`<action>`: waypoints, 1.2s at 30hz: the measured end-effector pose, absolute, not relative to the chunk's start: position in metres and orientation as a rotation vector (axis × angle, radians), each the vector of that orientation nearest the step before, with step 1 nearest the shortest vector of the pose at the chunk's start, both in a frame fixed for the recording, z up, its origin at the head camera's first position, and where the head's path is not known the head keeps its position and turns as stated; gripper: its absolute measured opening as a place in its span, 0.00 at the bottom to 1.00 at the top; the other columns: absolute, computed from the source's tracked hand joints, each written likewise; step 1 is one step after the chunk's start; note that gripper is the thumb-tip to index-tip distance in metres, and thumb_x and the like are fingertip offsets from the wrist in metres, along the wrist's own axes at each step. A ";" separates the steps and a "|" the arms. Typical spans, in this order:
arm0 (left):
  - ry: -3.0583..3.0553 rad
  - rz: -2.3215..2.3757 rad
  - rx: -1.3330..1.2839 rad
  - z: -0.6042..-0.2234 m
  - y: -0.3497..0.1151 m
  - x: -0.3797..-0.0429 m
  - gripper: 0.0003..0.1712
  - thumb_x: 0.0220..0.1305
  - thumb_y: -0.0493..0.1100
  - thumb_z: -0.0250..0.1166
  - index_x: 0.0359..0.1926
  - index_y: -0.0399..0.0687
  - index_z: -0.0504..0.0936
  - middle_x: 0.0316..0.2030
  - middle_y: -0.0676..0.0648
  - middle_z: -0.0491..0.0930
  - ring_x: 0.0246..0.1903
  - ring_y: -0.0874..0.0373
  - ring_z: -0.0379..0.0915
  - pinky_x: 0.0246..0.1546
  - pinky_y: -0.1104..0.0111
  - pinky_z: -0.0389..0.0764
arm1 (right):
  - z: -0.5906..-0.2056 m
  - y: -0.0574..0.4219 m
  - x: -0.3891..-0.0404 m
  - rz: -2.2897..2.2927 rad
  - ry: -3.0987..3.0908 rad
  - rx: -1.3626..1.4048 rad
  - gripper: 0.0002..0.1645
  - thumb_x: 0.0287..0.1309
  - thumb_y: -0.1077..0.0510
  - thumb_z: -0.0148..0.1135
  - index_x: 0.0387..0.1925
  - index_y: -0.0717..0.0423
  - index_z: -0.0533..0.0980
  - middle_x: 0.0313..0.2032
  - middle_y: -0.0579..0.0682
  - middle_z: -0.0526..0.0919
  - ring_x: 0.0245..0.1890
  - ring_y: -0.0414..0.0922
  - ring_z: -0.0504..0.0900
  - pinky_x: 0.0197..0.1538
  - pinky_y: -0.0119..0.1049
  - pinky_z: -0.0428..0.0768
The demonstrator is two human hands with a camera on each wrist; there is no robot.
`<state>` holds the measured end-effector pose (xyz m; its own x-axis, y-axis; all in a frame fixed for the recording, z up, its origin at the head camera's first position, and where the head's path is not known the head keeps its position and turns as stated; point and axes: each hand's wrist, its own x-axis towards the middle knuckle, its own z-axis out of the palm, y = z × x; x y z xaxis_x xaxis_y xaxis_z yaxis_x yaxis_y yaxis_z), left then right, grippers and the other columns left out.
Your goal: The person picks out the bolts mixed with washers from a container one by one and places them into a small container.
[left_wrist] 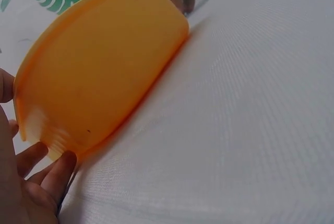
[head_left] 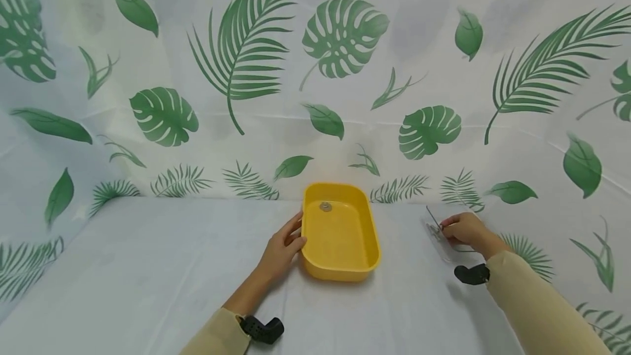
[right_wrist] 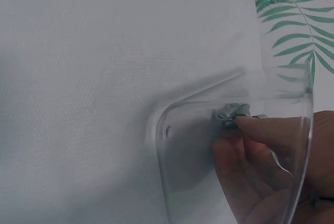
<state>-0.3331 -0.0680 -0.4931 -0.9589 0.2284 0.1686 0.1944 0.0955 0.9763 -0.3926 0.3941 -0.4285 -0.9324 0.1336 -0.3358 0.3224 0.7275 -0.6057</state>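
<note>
In the head view a yellow tray (head_left: 340, 275) sits mid-table, with a small round grey metal piece (head_left: 326, 207) near its far left corner. My left hand (head_left: 278, 253) holds the tray's left side. The left wrist view shows fingertips (left_wrist: 61, 169) against the tray's lower wall (left_wrist: 104, 62) and another digit at its rim. At the right, my right hand (head_left: 465, 232) reaches into a clear plastic container (head_left: 446, 256). Thumb and fingers pinch a small shiny metal piece (right_wrist: 232, 114) inside it; its exact kind is unclear.
A white cloth (head_left: 148, 267) covers the table. Behind stands a white backdrop (head_left: 276, 141) printed with green leaves. The clear container's wall (right_wrist: 162, 166) rises around my right hand, near the table's back right edge.
</note>
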 end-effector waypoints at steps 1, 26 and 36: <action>2.306 2.045 0.453 -0.493 -0.068 -0.333 0.36 0.72 0.39 0.56 0.78 0.51 0.59 0.73 0.37 0.67 0.69 0.40 0.70 0.63 0.54 0.81 | -0.429 0.394 -0.393 -1.002 2.674 0.369 0.19 0.59 0.64 0.61 0.50 0.72 0.77 0.38 0.57 0.83 0.34 0.44 0.80 0.35 0.32 0.83; 2.296 2.089 0.422 -0.496 -0.061 -0.339 0.35 0.71 0.38 0.57 0.76 0.42 0.61 0.70 0.32 0.69 0.69 0.38 0.70 0.64 0.52 0.79 | -0.410 0.380 -0.366 -0.926 2.829 0.291 0.26 0.67 0.57 0.61 0.57 0.75 0.74 0.46 0.68 0.83 0.41 0.55 0.85 0.44 0.43 0.89; 2.210 2.024 0.119 -0.477 -0.076 -0.332 0.34 0.71 0.43 0.53 0.75 0.38 0.62 0.70 0.32 0.68 0.66 0.38 0.73 0.59 0.53 0.83 | -0.386 0.327 -0.345 -0.709 3.137 -0.062 0.27 0.67 0.48 0.62 0.56 0.65 0.79 0.52 0.67 0.84 0.53 0.64 0.82 0.49 0.54 0.86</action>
